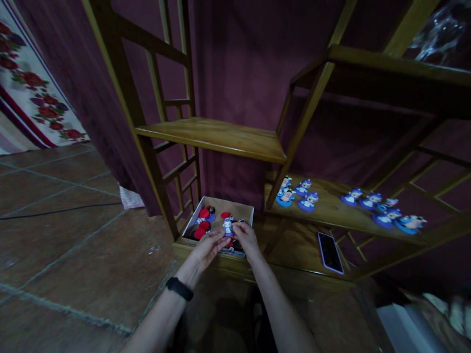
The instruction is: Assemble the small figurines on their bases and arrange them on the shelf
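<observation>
A small purple-and-white figurine (pixel 228 226) on a round base is held upright over an open cardboard box (pixel 235 202). My left hand (pixel 210 246) grips it from the left and below, its fingers closed at the base. From the right, my right hand (pixel 246 235) pinches the same figurine at its side. Inside the box lie several more figurines with round bases, among them a red disc base (pixel 199 233) and a purple-based figurine (pixel 210 217). Both hands hide the front part of the box.
A wooden shelf unit (pixel 213 137) surrounds the box. On the right shelf stand several similar figurines (pixel 308 202), with another group (pixel 371 201) farther right. A phone (pixel 330 252) lies on the lower board. A dark cable (pixel 62 211) crosses the tiled floor at left.
</observation>
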Demonstrator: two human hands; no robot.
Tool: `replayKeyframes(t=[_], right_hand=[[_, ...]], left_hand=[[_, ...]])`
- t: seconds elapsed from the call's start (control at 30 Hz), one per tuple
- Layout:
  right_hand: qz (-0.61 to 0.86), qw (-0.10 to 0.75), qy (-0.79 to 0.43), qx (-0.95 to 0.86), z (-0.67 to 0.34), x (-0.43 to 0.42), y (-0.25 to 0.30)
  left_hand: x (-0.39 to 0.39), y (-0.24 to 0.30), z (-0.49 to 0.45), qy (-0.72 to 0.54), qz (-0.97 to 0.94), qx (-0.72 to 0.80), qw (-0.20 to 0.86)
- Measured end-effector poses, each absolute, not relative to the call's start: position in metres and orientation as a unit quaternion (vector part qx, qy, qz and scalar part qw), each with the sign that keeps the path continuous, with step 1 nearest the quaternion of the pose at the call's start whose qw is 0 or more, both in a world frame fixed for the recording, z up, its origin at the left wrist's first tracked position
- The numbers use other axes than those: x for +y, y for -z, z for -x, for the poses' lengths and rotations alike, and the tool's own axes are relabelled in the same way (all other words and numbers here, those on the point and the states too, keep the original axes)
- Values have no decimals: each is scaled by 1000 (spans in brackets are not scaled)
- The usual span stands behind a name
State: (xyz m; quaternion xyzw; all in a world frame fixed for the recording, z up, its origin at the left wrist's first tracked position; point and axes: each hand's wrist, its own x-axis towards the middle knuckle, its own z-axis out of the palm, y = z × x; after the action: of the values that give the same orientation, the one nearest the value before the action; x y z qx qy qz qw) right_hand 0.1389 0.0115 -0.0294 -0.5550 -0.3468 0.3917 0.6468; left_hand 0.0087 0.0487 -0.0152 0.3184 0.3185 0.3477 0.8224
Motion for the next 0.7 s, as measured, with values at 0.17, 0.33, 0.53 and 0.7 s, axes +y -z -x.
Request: replayKeyframes(t=[0.17,0.33,0.53,0.7], right_hand=[[578,638,-385,-334,-136,11,24],[570,645,-381,-339,-135,9,18],[566,636,-381,-360,-132,9,20],[561,631,-376,-383,-127,15,28]], left_hand=[[50,16,-14,-359,-372,338,786],[48,14,-16,-395,-403,359,743],[49,13,-10,-392,-467,379,696],[51,16,-7,-406,-504,390,655]])
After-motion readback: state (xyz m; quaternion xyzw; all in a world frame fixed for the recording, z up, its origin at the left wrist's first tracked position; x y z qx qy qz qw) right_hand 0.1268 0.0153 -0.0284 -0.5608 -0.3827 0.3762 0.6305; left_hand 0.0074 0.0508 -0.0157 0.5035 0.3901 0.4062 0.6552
